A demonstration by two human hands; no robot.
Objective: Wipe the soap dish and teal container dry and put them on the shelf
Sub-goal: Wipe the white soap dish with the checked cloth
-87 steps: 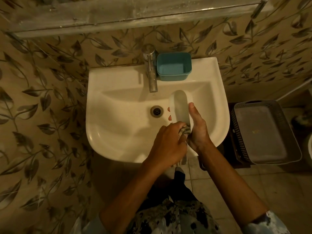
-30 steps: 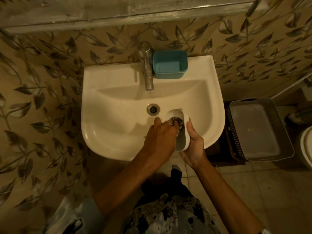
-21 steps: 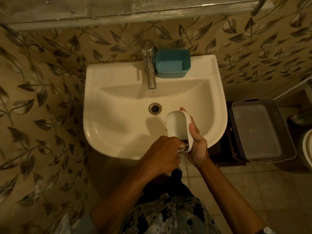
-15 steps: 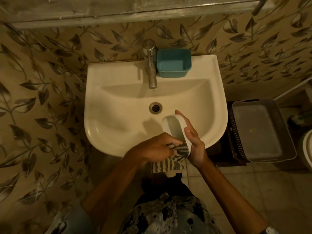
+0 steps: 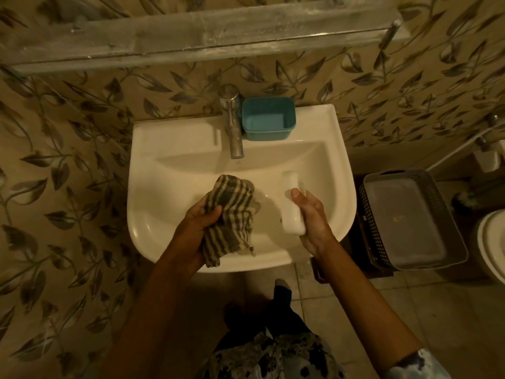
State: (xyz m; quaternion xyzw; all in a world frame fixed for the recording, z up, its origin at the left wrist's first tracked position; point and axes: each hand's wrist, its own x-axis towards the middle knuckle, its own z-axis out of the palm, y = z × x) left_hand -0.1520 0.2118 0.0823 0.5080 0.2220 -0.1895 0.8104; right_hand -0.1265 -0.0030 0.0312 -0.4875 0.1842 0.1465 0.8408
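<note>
Right hand [image 5: 311, 214] curled round dish [image 5: 291, 203] over sink [image 5: 169, 138], left hand [image 5: 202, 222] clutching striped cloth [image 5: 232, 214] just left of it, teal tub [image 5: 269, 119] beyond both by tap [image 5: 232, 127], shelf [image 5: 191, 42] above on leaf-print wall [image 5: 68, 160], basket [image 5: 410, 220] right.

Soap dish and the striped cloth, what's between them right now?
Only bare white sink basin, seen in the head view. The left hand grips the striped cloth, the right hand holds the soap dish, apart.
</note>
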